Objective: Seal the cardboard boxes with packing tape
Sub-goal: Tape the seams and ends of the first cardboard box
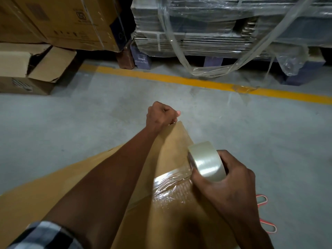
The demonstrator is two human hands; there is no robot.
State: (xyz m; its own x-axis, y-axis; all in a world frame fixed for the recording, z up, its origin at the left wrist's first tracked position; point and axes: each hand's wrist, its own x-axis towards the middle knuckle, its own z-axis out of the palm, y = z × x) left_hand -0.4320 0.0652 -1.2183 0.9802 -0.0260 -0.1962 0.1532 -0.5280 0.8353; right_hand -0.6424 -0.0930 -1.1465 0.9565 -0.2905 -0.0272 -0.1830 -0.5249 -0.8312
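A brown cardboard box (172,146) lies tilted on the floor in front of me, one corner pointing away. My left hand (159,115) grips that far corner with curled fingers. My right hand (228,178) holds a roll of clear packing tape (206,160) against the box's right side. A wrinkled strip of clear tape (170,184) runs from the roll across the seam of the box. My left forearm covers much of the box top.
Red-handled scissors (265,212) lie on the grey floor to the right of the box. A yellow floor line (161,78) crosses ahead. Beyond it stand a wrapped pallet of flat cardboard (215,33) and stacked cartons (53,24), with an open torn box (27,69) at left.
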